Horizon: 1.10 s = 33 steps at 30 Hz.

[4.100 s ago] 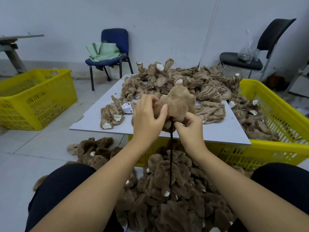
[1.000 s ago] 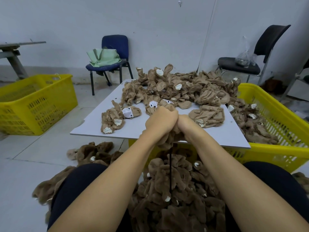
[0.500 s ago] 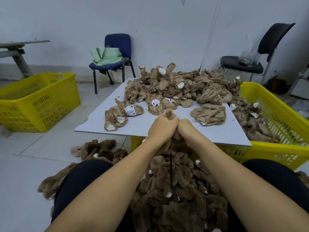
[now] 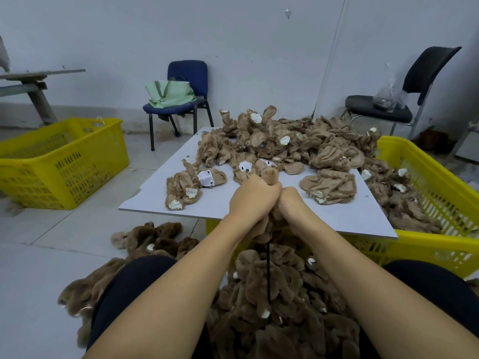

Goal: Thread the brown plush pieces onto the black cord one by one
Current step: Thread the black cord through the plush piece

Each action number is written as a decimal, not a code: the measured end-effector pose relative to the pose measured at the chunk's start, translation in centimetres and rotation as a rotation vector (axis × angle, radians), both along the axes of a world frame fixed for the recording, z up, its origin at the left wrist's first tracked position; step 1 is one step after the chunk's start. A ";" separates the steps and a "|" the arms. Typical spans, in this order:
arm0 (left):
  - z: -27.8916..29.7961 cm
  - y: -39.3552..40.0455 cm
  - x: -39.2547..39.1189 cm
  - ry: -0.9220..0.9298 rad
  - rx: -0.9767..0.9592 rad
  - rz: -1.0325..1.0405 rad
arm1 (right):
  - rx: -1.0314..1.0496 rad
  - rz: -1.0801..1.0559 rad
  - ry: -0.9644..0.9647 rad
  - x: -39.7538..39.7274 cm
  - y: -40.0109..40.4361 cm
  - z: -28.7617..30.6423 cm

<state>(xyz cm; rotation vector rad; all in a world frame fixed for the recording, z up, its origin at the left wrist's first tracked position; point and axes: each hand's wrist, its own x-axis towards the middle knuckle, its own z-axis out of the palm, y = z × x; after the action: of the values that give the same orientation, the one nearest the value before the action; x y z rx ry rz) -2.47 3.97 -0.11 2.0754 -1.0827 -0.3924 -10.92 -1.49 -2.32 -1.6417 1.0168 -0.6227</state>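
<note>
While the crate (image 4: 438, 244) at right holds brown pieces (image 4: 404, 203), both fists, left hand (image 4: 252, 196) and right hand (image 4: 291, 202), clench a fuzzy tan piece (image 4: 270, 176) at centre; the cord (image 4: 268, 275) hangs taut below.

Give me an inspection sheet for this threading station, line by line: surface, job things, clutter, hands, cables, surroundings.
Surface: white board laid across a yellow crate.
Job's things: loose brown plush pieces heaped at the board's far side; black cord runs down from the hands into the threaded plush pile between the knees.
Clutter: more plush on the floor by the person's left knee.
Grippers: left hand and right hand side by side, both gripping one plush piece over the cord.
Cables: nothing seen besides the cord.
Surroundings: second yellow crate, blue chair with a green bag, black chair with a plastic bag.
</note>
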 end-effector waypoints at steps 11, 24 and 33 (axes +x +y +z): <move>-4.1 0.8 -1.4 -0.042 0.065 0.017 | -0.004 -0.071 0.188 -0.2 -0.2 -5.0; -3.1 -0.1 -0.6 -0.181 0.186 -0.036 | -0.089 -0.010 0.180 -0.2 -1.2 -5.1; -6.1 0.3 -1.4 0.201 0.074 0.015 | 0.035 -0.025 0.139 -0.5 0.4 -5.7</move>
<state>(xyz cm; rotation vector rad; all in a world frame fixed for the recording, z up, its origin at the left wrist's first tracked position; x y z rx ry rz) -3.84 4.23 -6.22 2.0569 -0.9448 -0.6278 -11.42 -1.09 -8.04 -1.6613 1.1440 -0.5103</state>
